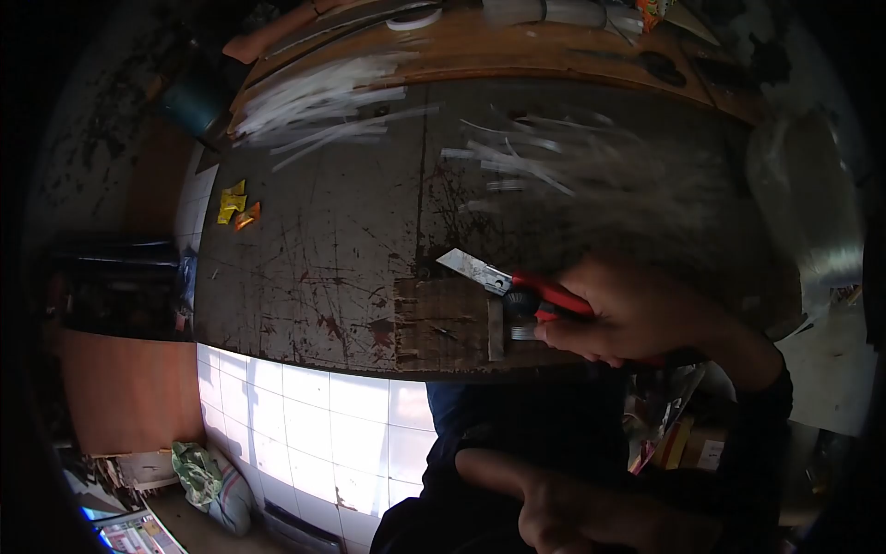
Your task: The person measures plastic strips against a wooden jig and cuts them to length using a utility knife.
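Head view — red-handled cutter [532, 283] — black-knobbed, pale blade [468, 267] bared.

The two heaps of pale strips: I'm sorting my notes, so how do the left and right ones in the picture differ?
The left heap is denser and brighter; the right heap is sparser and duller. The right heap lies nearer the red knife, the left heap farther off. Both have thin, pale strips on the dark worktop.

I count one utility knife [531, 284], one wooden board [438, 320], one white ring [413, 25], two heaps of pale strips [318, 97] and, seemingly, three small packets [232, 202].
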Available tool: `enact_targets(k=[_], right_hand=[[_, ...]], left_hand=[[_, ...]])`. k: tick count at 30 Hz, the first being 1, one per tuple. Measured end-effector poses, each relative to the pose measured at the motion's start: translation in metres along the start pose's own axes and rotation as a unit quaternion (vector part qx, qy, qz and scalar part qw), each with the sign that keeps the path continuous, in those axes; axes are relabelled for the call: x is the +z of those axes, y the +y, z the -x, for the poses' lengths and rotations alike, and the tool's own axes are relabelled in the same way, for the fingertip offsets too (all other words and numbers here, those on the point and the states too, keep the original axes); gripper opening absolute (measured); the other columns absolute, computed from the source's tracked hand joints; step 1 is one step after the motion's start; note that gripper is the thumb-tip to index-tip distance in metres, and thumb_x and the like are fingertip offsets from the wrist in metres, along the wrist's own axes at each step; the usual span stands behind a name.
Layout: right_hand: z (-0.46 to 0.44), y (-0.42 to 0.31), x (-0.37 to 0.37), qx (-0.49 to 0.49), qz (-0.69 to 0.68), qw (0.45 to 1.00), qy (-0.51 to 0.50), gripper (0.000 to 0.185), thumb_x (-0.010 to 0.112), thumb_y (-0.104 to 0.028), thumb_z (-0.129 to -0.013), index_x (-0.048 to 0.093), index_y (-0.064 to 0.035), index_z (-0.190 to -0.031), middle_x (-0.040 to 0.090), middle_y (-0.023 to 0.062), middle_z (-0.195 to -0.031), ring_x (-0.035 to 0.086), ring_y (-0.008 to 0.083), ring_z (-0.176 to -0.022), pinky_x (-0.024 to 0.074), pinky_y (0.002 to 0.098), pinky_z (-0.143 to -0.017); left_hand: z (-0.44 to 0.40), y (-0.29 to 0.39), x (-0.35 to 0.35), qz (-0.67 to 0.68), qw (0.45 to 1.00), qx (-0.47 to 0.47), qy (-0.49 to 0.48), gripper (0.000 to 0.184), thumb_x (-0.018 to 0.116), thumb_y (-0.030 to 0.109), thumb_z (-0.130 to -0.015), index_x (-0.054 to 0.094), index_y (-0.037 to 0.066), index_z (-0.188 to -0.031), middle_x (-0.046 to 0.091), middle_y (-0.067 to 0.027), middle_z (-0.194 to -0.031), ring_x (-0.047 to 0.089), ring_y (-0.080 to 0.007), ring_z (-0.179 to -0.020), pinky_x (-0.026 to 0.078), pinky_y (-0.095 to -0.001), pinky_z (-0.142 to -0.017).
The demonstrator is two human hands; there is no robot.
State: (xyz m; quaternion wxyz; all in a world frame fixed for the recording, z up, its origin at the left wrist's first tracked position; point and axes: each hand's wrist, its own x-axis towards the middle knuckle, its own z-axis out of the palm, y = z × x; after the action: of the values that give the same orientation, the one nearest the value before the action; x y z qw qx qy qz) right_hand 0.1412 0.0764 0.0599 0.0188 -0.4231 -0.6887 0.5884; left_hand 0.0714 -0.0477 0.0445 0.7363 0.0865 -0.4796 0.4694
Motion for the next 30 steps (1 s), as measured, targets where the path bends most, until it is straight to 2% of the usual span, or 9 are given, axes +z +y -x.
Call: enact_targets(k=[5, 6, 9, 10, 12, 14, 18, 26, 30], right_hand=[[-0.002, -0.001, 0.0, 0.023, -0.01, 1.0, 0.004, 0.022, 0.054, -0.014, -0.082, 0.054, 0.0016, -0.066, 0.055, 0.0054, -0.05, 0.056, 0.0124, -0.041, 0.0441, 0.0243, -0.039], [-0.002, -0.002, -0.001, 0.021, -0.002, 1.0, 0.001, 0.023, 0.054, -0.013, -0.081, 0.054, 0.0016, -0.065, 0.056, 0.0057, -0.05, 0.056, 0.0125, -0.041, 0.0443, 0.0244, -0.04], [-0.001, -0.005, -0.001, 0.034, 0.004, 0.999, 0.002, 0.025, 0.054, -0.014, -0.08, 0.053, 0.0015, -0.061, 0.055, 0.0061, -0.048, 0.057, 0.0127, -0.041, 0.0446, 0.0249, -0.04], [0.0, -0.006, -0.002, 0.032, 0.002, 0.999, 0.004, 0.025, 0.054, -0.014, -0.08, 0.053, 0.0015, -0.061, 0.055, 0.0061, -0.048, 0.057, 0.0127, -0.041, 0.0446, 0.0249, -0.04], [0.0, -0.006, -0.001, 0.034, 0.015, 0.999, 0.012, 0.026, 0.053, -0.014, -0.08, 0.053, 0.0012, -0.059, 0.055, 0.006, -0.047, 0.056, 0.0128, -0.041, 0.0448, 0.0252, -0.041], [0.0, -0.005, -0.001, 0.031, 0.014, 0.999, 0.01, 0.025, 0.053, -0.013, -0.079, 0.053, 0.001, -0.059, 0.055, 0.0059, -0.047, 0.056, 0.0127, -0.041, 0.0449, 0.0253, -0.041], [-0.001, -0.003, 0.0, 0.037, 0.011, 0.999, 0.01, 0.024, 0.051, -0.012, -0.078, 0.053, 0.0003, -0.058, 0.055, 0.0055, -0.047, 0.057, 0.0123, -0.041, 0.0456, 0.0248, -0.042], [-0.001, -0.007, -0.001, 0.049, 0.016, 0.999, -0.009, 0.02, 0.052, -0.015, -0.081, 0.053, 0.0005, -0.068, 0.056, 0.0038, -0.051, 0.057, 0.0114, -0.044, 0.0447, 0.0236, -0.042], [0.009, -0.008, -0.007, 0.05, 0.007, 0.998, -0.039, 0.023, 0.051, -0.017, -0.083, 0.052, 0.0015, -0.069, 0.058, 0.0053, -0.057, 0.057, 0.0119, -0.045, 0.0459, 0.0248, -0.042]], left_hand=[[0.007, 0.019, -0.016, -0.03, 0.993, -0.022, -0.111, 0.046, 0.039, 0.041, -0.088, 0.053, -0.002, -0.098, 0.051, -0.0078, -0.077, 0.043, -0.02, -0.074, 0.036, -0.0292, -0.064], [0.011, 0.043, -0.003, -0.133, 0.981, -0.136, -0.025, 0.04, 0.042, 0.039, -0.087, 0.056, 0.002, -0.096, 0.053, -0.008, -0.081, 0.045, -0.0211, -0.08, 0.037, -0.0314, -0.071], [0.014, 0.051, -0.003, -0.466, 0.881, -0.077, 0.028, 0.039, 0.048, 0.032, -0.084, 0.059, -0.005, -0.084, 0.053, -0.0117, -0.074, 0.052, -0.0225, -0.056, 0.041, -0.0314, -0.049], [0.009, 0.072, -0.001, -0.684, 0.724, -0.08, -0.048, 0.033, 0.05, 0.03, -0.082, 0.059, -0.001, -0.075, 0.052, -0.009, -0.065, 0.05, -0.021, -0.052, 0.04, -0.0315, -0.048], [0.043, 0.076, -0.005, -0.961, 0.258, 0.101, -0.015, 0.028, 0.055, 0.041, -0.075, 0.065, 0.015, -0.069, 0.051, 0.0004, -0.072, 0.047, -0.0119, -0.056, 0.035, -0.0256, -0.051], [0.071, 0.12, 0.003, -0.989, 0.029, 0.026, -0.145, 0.031, 0.053, 0.047, -0.074, 0.069, 0.021, -0.079, 0.044, 0.0047, -0.07, 0.041, -0.0085, -0.069, 0.031, -0.0285, -0.07], [0.078, 0.139, 0.001, -0.996, -0.011, -0.086, -0.016, 0.041, 0.045, 0.055, -0.076, 0.07, 0.023, -0.085, 0.045, 0.0016, -0.075, 0.038, -0.0108, -0.069, 0.028, -0.0311, -0.072], [0.047, 0.117, 0.005, -0.967, -0.236, -0.086, -0.037, 0.035, 0.05, 0.047, -0.075, 0.067, 0.023, -0.093, 0.046, -0.0012, -0.084, 0.04, -0.0177, -0.084, 0.025, -0.0394, -0.077], [0.044, 0.121, 0.008, -0.962, -0.244, -0.089, -0.082, 0.029, 0.052, 0.041, -0.074, 0.067, 0.022, -0.091, 0.048, 0.0015, -0.084, 0.04, -0.0172, -0.082, 0.024, -0.0446, -0.078]])
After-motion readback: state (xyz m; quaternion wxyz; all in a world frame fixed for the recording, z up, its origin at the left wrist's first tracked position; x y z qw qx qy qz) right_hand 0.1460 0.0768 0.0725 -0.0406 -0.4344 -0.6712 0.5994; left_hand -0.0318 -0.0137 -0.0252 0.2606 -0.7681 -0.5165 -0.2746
